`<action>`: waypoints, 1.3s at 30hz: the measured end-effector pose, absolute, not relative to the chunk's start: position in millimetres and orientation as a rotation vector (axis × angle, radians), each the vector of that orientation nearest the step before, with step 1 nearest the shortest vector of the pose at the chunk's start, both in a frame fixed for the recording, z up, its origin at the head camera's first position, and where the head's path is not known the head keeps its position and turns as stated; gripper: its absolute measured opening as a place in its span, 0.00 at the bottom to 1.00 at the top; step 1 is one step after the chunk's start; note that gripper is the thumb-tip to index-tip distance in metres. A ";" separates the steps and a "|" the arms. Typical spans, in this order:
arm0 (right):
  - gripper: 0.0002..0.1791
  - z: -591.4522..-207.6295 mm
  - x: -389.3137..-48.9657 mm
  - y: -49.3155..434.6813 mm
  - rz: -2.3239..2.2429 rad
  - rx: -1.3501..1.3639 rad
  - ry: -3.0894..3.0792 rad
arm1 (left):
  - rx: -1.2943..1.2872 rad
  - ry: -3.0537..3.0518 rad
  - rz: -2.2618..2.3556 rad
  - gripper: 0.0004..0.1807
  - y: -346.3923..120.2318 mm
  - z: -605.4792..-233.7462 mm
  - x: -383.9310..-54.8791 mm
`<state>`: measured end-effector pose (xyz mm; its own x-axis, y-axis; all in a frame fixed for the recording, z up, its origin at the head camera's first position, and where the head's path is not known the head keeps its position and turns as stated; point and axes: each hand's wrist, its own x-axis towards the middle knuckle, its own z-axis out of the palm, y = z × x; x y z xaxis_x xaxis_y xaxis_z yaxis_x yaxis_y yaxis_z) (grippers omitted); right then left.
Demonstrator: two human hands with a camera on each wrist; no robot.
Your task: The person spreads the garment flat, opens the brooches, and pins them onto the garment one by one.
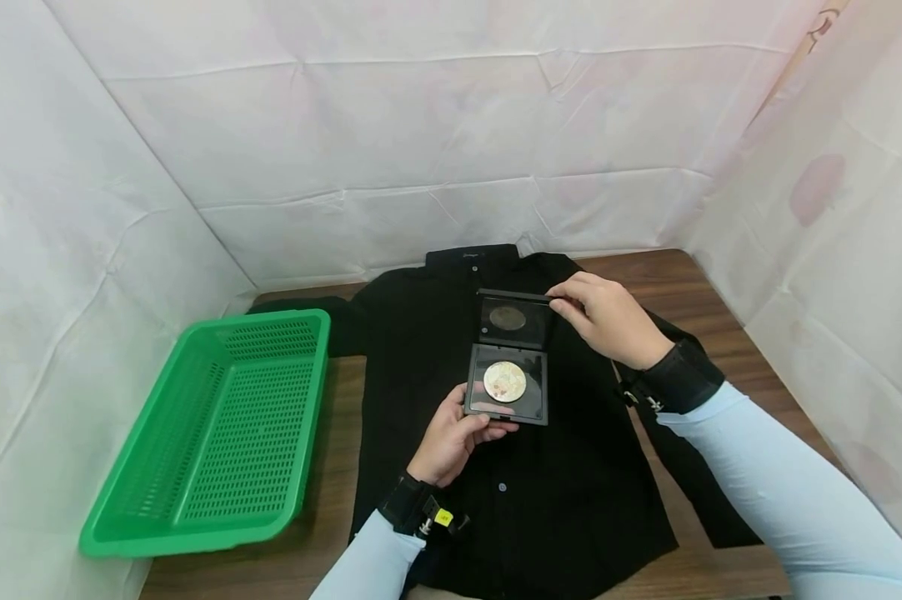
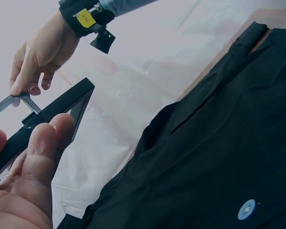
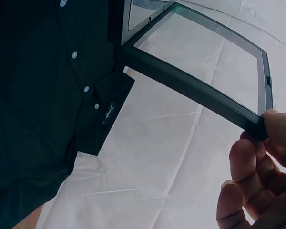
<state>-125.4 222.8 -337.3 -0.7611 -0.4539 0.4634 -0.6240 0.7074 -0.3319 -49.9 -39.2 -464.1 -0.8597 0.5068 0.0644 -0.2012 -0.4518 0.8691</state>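
A black-framed coin display case (image 1: 535, 410) with clear panes stands unfolded at its hinge above a black shirt. In its lower half sits a round, pale silvery coin (image 1: 504, 382); a dim oval shows in the lid (image 1: 529, 323). My left hand (image 1: 451, 440) grips the lower half by its near left corner, thumb on top and fingers beneath. At the far right corner, my right hand (image 1: 608, 321) pinches the lid's edge between thumb and fingers. The right wrist view shows the tilted lid frame (image 3: 190, 88) with its transparent pane.
The black button-up shirt (image 1: 421, 333) lies spread on the brown wooden table (image 1: 729, 575), sleeves out to both sides. To the left is a green perforated plastic basket (image 1: 233, 442), overlapping one sleeve. White sheeting (image 1: 421, 125) hangs behind and on both sides.
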 end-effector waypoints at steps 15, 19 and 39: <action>0.10 -344.9 -131.9 223.0 0.796 0.777 -2.559 | 0.309 1.524 2.257 0.18 -35.4 -462.4 -50.1; 0.19 -350.9 -131.0 221.7 0.841 0.706 -2.566 | 0.289 1.515 2.260 0.18 -34.8 -463.8 -50.2; 0.26 -394.0 -104.9 183.3 0.638 1.067 -2.595 | 0.263 1.500 2.303 0.18 -36.0 -465.9 -47.7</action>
